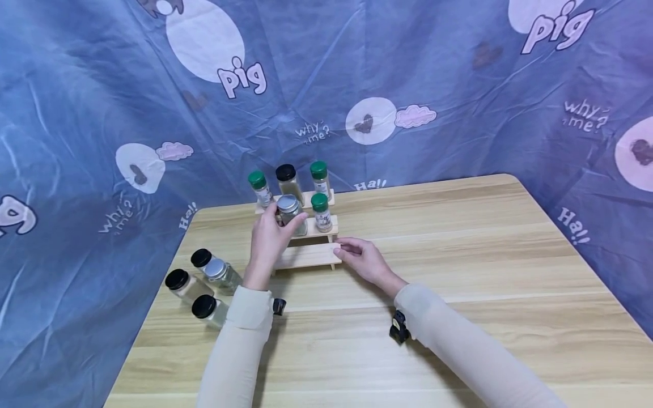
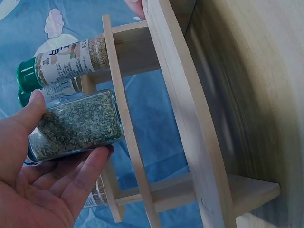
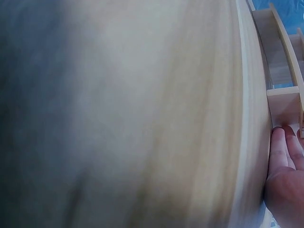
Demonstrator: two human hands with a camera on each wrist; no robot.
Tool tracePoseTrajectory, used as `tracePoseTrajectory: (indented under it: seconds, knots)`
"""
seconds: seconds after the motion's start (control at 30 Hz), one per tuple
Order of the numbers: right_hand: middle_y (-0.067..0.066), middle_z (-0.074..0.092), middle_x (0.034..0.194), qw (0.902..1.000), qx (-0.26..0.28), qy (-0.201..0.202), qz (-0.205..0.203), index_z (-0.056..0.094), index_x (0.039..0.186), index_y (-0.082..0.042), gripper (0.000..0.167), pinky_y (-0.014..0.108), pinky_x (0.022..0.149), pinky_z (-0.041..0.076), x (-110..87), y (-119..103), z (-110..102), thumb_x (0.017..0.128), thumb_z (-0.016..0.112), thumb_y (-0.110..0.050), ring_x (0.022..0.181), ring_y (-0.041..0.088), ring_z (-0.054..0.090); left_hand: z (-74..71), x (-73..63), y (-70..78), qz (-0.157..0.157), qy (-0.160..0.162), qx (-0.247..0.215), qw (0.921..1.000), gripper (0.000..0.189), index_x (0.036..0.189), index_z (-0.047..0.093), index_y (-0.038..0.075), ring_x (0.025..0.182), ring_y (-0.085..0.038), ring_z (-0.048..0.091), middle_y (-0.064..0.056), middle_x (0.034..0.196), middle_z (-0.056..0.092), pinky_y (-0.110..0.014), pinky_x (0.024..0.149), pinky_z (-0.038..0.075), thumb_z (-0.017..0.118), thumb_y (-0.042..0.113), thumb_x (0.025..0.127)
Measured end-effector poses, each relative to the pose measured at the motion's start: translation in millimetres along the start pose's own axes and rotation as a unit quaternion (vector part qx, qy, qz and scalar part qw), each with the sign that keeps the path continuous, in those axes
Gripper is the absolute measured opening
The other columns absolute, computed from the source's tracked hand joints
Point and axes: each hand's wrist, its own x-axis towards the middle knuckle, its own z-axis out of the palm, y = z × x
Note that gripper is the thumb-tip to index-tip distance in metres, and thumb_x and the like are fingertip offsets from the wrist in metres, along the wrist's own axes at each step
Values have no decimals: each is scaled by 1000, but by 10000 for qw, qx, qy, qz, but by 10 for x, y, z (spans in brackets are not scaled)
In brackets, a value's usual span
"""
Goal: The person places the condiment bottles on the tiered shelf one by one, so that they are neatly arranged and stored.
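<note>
My left hand holds a clear jar of dried green herbs, with a silver lid, between thumb and fingers. The jar's base is at the middle step of a three-tier wooden rack. To its right on that step stands a green-capped spice bottle. In the left wrist view, another bottle is partly hidden behind the left fingers. My right hand grips the right end of the rack's lowest step, thumb at the top edge and fingers along the side.
On the top step are two green-capped bottles and a black-lidded jar. Left of the rack, several jars stand on the table, including a silver-lidded jar and a black-lidded jar. A blue printed cloth hangs behind.
</note>
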Motion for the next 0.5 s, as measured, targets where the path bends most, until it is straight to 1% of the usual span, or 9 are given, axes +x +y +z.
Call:
tracePoseTrajectory:
  seconds: [0.2,0.27,0.33,0.4,0.43,0.5]
  knots:
    - [22,70,134,10000,15,-13,10,65,139,-4,42,42,106,58,9,-25,10,102,71,-21,122,36,71,-14,-8,14,-44,39,70,10000,61,123,63,8,80,-27,59,-11,93,67,-38,68,45,81,54,88]
    - [21,70,134,10000,31,-12,39,66,139,-5,42,41,106,58,16,-21,13,101,71,-21,122,36,71,-18,-11,17,-67,-1,48,10000,62,124,63,8,82,-28,60,-12,95,68,-39,70,47,81,55,88]
    - [21,70,135,10000,46,-21,67,66,140,-6,42,40,106,58,19,-13,13,101,72,-21,123,35,71,-34,-18,21,-113,-81,22,9999,66,130,62,8,89,-29,66,-14,104,72,-41,76,54,81,56,89]
    - [21,70,135,10000,63,-23,41,65,140,-6,42,40,105,59,19,-3,13,101,72,-20,123,36,71,-72,-31,22,-177,-200,-114,9996,71,137,60,9,102,-31,71,-16,117,73,-44,88,60,80,57,88]
    - [21,70,134,10000,66,-26,28,65,140,-6,42,39,105,59,18,1,12,101,72,-20,122,36,71,-100,-37,20,-202,-248,-214,9993,75,141,59,9,109,-31,72,-17,124,73,-45,94,61,80,58,88]
    - [22,70,134,10000,89,-23,12,65,140,-6,42,39,105,59,13,9,8,101,72,-20,122,36,71,-176,-57,19,-284,-334,-375,9983,82,148,56,11,120,-32,72,-17,134,70,-47,103,59,77,63,88]
